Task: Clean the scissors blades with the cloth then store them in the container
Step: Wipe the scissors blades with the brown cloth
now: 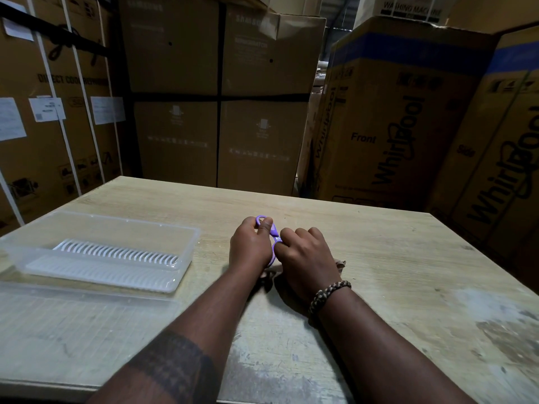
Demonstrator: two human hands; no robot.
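Your left hand (250,246) grips the purple scissors (274,229) by a loop and your right hand (306,258) pinches them too, with the cloth (340,263) under it.

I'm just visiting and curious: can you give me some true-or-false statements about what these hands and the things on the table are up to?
1. The scissors have purple handles. True.
2. The scissors already lie in the container. False: the left hand and right hand hold them over the table.
3. The container has its lid on. False: the lid lies on the table in front of it.
4. The left hand grips a handle loop. True.
5. The right wrist wears a braided bracelet. True.
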